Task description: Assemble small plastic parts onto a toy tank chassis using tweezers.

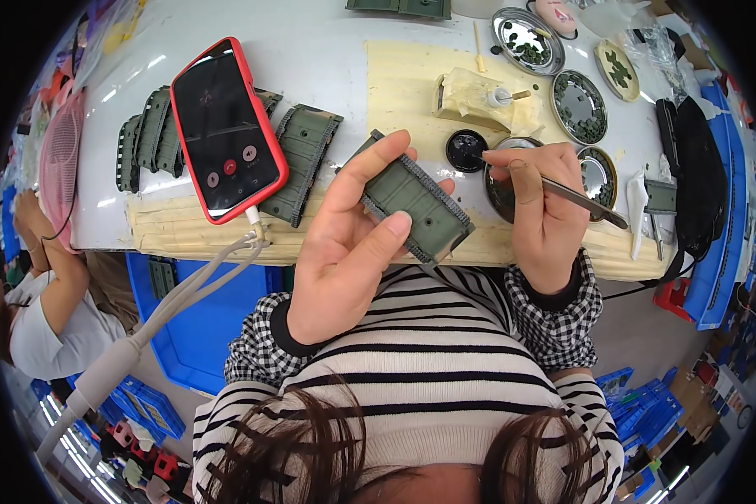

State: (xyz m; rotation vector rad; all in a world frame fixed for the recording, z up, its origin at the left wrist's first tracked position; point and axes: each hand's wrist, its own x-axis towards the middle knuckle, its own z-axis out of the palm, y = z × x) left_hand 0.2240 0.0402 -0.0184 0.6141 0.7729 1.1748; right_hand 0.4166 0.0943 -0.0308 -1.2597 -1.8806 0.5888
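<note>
My left hand (pixel 338 259) grips a dark green ridged plastic panel (pixel 418 206) with toothed long edges, thumb across its face and fingers behind it. It is tilted above the table's near edge. In my right hand (pixel 544 220) is a pair of metal tweezers (pixel 586 202), pinched between thumb and fingers. Their tips reach the rim of a small round black dish (pixel 464 152) with something dark and shiny in it; whether they hold a piece is too small to tell. Partly behind my right hand stands a metal dish (pixel 499 195).
Left of my hands, a phone (pixel 225 134) in a red case sits on a cable-wrapped stand (pixel 134 344), over more green panels (pixel 304 155). Metal dishes of small green pieces (pixel 579 107) stand at the right, near a taped block (pixel 479 97). Another person (pixel 55 302) is at far left.
</note>
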